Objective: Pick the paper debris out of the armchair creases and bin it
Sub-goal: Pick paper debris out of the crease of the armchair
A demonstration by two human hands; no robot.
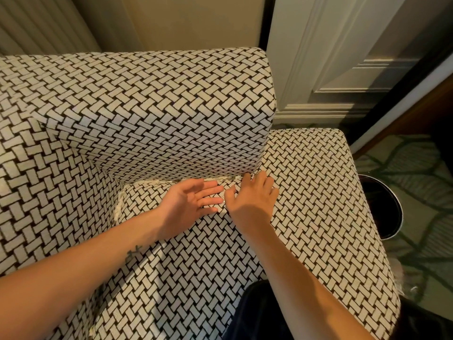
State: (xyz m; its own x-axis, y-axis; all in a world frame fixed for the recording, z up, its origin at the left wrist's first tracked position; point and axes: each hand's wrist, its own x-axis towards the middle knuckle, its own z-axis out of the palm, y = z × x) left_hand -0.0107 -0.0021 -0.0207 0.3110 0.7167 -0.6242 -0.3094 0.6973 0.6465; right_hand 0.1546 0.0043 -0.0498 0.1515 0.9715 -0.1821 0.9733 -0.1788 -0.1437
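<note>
The armchair is covered in black-and-white woven-pattern fabric. Pale paper debris lines the crease where the seat cushion meets the right armrest, and more debris sits in the back corner crease. My left hand lies palm up on the seat cushion, fingers spread, holding nothing that I can see. My right hand rests palm down just right of it, fingertips at the crease by the armrest's front end. Whether its fingers pinch any paper is hidden. A dark round bin stands on the floor right of the chair.
A white panelled door and skirting stand behind the armrest. Green leaf-patterned carpet covers the floor on the right. A beige wall and pleated curtain are at the top left. My dark-clothed knee is at the seat's front edge.
</note>
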